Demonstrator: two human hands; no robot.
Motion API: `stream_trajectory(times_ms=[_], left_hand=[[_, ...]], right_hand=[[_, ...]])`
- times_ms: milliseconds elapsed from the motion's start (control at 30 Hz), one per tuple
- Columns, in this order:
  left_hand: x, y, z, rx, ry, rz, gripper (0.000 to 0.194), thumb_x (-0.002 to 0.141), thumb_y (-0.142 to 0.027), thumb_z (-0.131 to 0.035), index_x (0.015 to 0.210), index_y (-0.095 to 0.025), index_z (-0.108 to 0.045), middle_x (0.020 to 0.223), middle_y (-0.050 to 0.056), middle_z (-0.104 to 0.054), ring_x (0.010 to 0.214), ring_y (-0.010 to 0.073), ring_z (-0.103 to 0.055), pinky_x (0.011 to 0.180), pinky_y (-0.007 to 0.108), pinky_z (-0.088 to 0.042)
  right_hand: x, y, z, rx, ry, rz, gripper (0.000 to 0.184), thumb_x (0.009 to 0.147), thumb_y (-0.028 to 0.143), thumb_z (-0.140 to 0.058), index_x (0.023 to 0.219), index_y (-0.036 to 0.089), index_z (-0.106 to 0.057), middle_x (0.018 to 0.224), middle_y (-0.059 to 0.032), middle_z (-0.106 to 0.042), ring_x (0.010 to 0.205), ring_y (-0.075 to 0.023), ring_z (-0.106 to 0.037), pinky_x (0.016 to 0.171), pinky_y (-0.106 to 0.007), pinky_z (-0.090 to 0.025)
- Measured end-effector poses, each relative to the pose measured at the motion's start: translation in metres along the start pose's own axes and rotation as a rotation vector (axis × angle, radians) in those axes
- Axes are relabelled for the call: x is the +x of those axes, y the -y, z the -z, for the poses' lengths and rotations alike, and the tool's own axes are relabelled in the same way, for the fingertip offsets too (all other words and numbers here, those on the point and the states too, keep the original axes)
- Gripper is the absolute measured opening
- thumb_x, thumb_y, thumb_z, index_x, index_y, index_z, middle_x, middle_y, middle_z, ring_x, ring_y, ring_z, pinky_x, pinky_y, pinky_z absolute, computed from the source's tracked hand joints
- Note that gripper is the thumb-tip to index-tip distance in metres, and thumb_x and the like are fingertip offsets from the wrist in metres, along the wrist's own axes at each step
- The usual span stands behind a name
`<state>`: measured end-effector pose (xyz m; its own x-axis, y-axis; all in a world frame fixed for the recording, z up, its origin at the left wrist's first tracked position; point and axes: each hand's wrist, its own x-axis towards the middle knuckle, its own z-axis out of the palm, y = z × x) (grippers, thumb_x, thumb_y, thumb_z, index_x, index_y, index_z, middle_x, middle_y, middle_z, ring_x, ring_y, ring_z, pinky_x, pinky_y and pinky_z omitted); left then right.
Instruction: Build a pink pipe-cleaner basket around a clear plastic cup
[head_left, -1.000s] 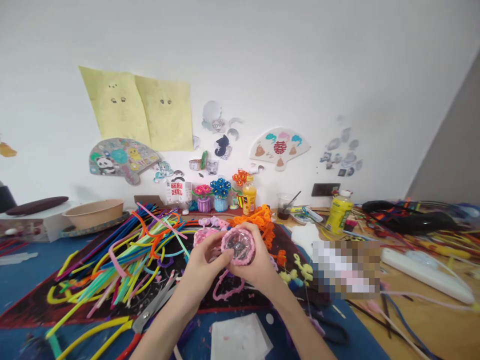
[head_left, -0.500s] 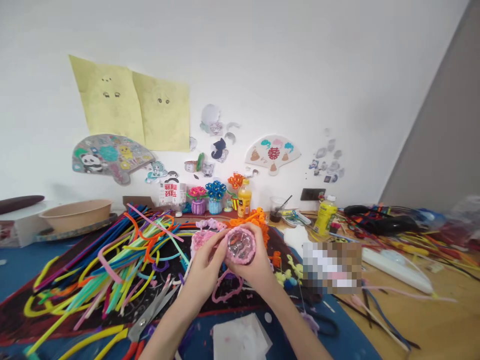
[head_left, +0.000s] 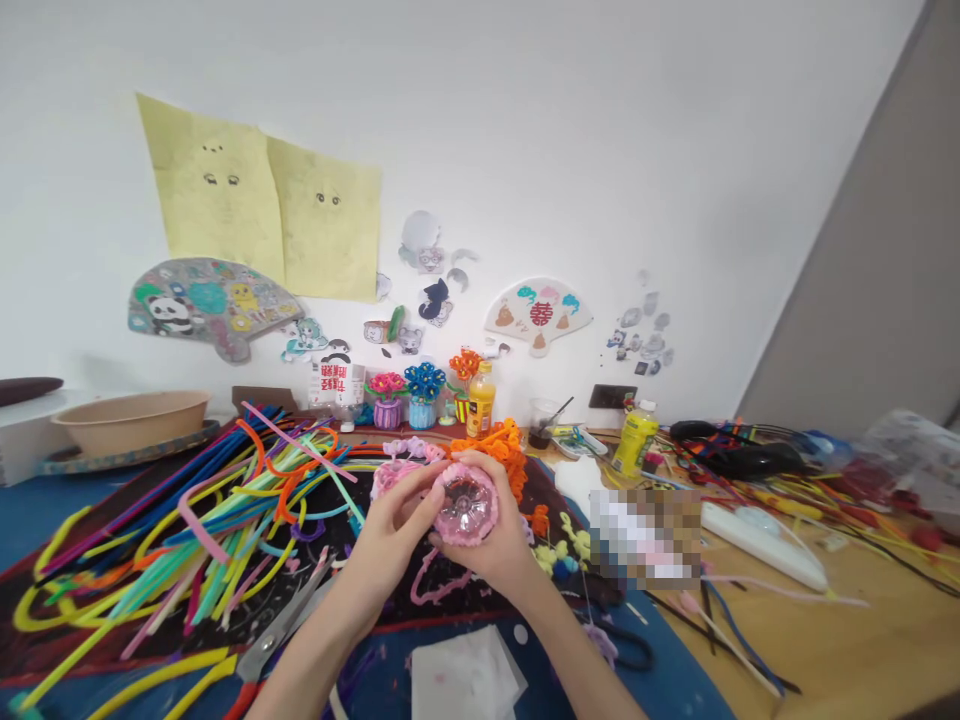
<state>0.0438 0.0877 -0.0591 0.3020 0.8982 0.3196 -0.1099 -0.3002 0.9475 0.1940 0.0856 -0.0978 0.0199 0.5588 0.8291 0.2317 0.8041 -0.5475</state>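
Observation:
Between my hands is a clear plastic bottle base wrapped in pink pipe cleaner [head_left: 466, 505], its round ridged bottom turned towards me. My left hand [head_left: 401, 510] grips its left side, thumb laid along the pink edge. From the right, my right hand [head_left: 501, 550] curls round it, fingers over the top and thumb below. A pink fuzzy bundle [head_left: 390, 480] lies just behind my left hand. Below the hands, a loop of pink pipe cleaner [head_left: 435, 590] rests on the dark mat. Red-handled scissors [head_left: 262, 645] lie at my left forearm.
Many coloured pipe cleaners [head_left: 202, 530] cover the left. Orange fuzzy pieces [head_left: 499, 445] sit behind my right hand. White paper [head_left: 465, 675] lies in front. Pipe-cleaner flower pots [head_left: 421, 410], an orange drink bottle [head_left: 481, 402] and a yellow bottle [head_left: 636, 440] stand along the back.
The pink-wrapped bottle base has turned slightly, so its ridged bottom shows more squarely. Both hands still hold it. The whole view has shifted slightly.

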Motion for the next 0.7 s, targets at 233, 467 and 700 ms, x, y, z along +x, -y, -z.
stream_trajectory(times_ms=[233, 467, 700], left_hand=[[-0.002, -0.002, 0.001, -0.038, 0.004, 0.040, 0.052, 0.080, -0.056, -0.066, 0.118, -0.020, -0.070, 0.131, 0.009, -0.067, 0.124, 0.0295, -0.059, 0.104, 0.041, -0.049], [-0.005, 0.001, 0.001, -0.016, -0.045, 0.055, 0.049, 0.077, -0.055, -0.069, 0.114, -0.023, -0.072, 0.130, 0.007, -0.068, 0.122, 0.0293, -0.060, 0.102, 0.039, -0.050], [-0.001, 0.003, 0.006, 0.055, -0.054, 0.087, 0.057, 0.082, -0.060, -0.058, 0.118, -0.017, -0.068, 0.112, 0.010, -0.074, 0.095, 0.0259, -0.070, 0.082, 0.037, -0.058]], right_hand=[[0.002, 0.001, 0.003, -0.020, 0.027, 0.018, 0.069, 0.060, 0.009, -0.081, 0.122, 0.030, -0.057, 0.122, -0.0049, -0.060, 0.117, -0.0267, -0.058, 0.104, -0.040, -0.044], [0.004, 0.005, 0.005, -0.005, 0.066, 0.016, 0.072, 0.062, 0.009, -0.081, 0.126, 0.032, -0.057, 0.126, -0.0038, -0.060, 0.121, -0.0264, -0.057, 0.107, -0.040, -0.042], [0.002, 0.011, 0.014, 0.309, 0.241, -0.297, 0.089, 0.063, 0.030, -0.089, 0.141, 0.032, -0.046, 0.146, -0.0065, -0.049, 0.135, -0.0294, -0.047, 0.113, -0.045, -0.036]])
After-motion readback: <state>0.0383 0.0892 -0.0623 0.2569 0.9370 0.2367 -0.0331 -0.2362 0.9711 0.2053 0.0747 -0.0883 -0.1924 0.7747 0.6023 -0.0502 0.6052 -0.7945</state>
